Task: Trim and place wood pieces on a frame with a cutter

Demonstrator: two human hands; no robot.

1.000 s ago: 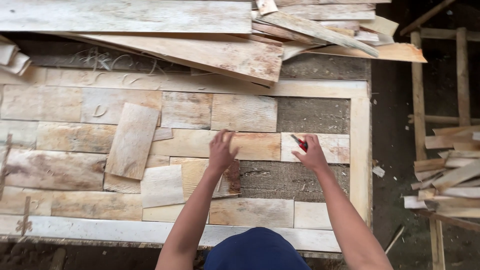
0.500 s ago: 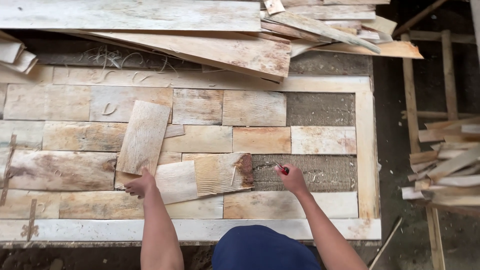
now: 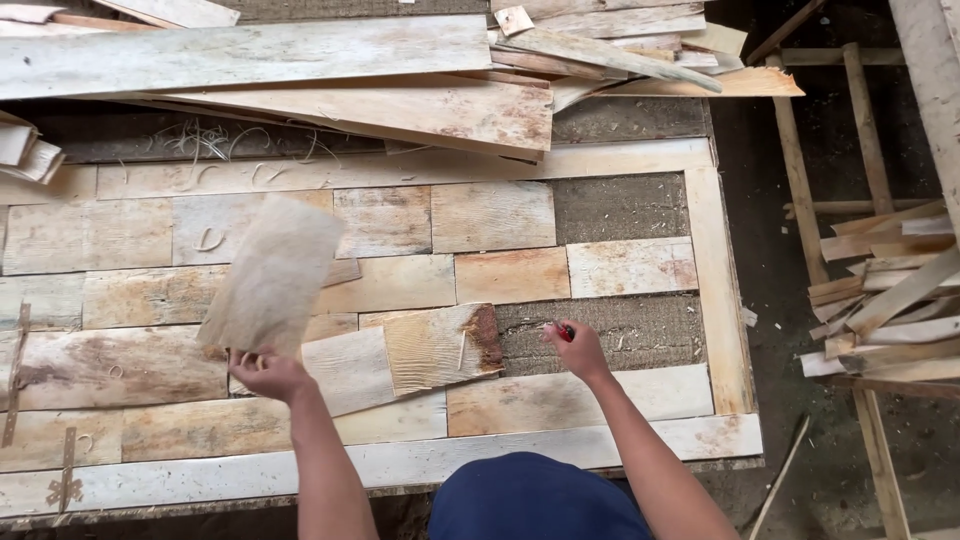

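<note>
My left hand point(image 3: 268, 372) grips the lower end of a pale wood veneer piece point(image 3: 272, 275) and lifts it, blurred, above the panel. My right hand point(image 3: 578, 347) holds a small red tool point(image 3: 566, 331) and rests on the bare grey gap point(image 3: 620, 330) in the panel. A loose veneer piece with a dark edge point(image 3: 440, 346) lies tilted between my hands, overlapping another pale piece point(image 3: 345, 370). The panel point(image 3: 720, 270) is a wood-framed board covered with rectangular veneer patches.
Long rough boards point(image 3: 300, 60) and scraps are piled along the panel's far side. Another uncovered grey patch point(image 3: 620, 205) shows at the upper right. A stack of thin strips point(image 3: 890, 310) lies on a wooden frame point(image 3: 865, 140) to the right. Thin curled shavings point(image 3: 210, 145) lie at the back.
My left hand moved left from the middle of the panel, took hold of the pale veneer piece and raised it. My right hand moved down onto the grey gap.
</note>
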